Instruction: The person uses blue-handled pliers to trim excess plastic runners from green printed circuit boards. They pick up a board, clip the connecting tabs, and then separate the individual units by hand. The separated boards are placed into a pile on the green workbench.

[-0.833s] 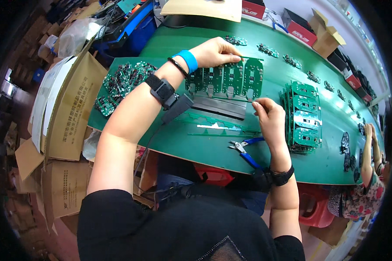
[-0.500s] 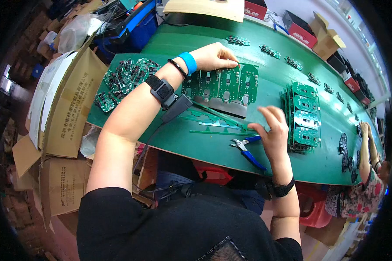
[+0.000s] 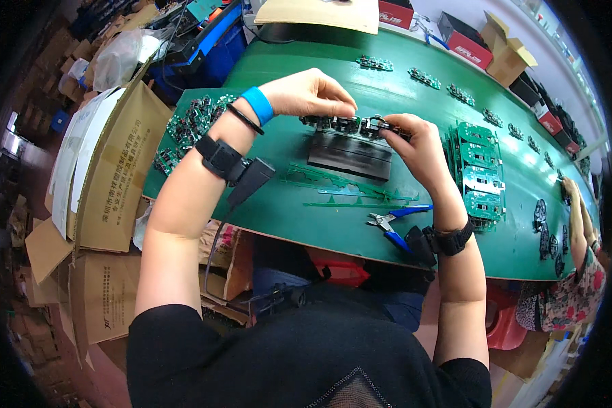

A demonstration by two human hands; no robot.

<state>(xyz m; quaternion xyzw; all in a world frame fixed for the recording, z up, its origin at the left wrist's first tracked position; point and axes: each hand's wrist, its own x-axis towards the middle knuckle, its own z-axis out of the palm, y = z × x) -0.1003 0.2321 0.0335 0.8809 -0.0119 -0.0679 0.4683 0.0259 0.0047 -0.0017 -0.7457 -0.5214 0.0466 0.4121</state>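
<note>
A green circuit board panel [image 3: 340, 124] is tipped up, showing its component side, at the back edge of a dark metal block [image 3: 350, 155]. My left hand [image 3: 317, 95] is closed, its fingertips pinching the panel's top edge near the middle. At the panel's right end my right hand [image 3: 415, 141] grips with thumb and fingers. Blue-handled cutting pliers [image 3: 396, 228] lie with jaws apart beside my right wrist. Thin green waste strips [image 3: 347, 189] are scattered in front of the block.
Loose small boards [image 3: 198, 126] are heaped on the left. A stack of board panels [image 3: 479, 173] stands right of my right hand. Along the far side runs a row of small boards [image 3: 461, 94]. Cardboard boxes [image 3: 115, 183] flank the table. At far right a co-worker's hands [image 3: 572, 194] work.
The panel has gone from lying flat on the block to tipped up. My right hand has moved up from above the pliers to take hold of its right end.
</note>
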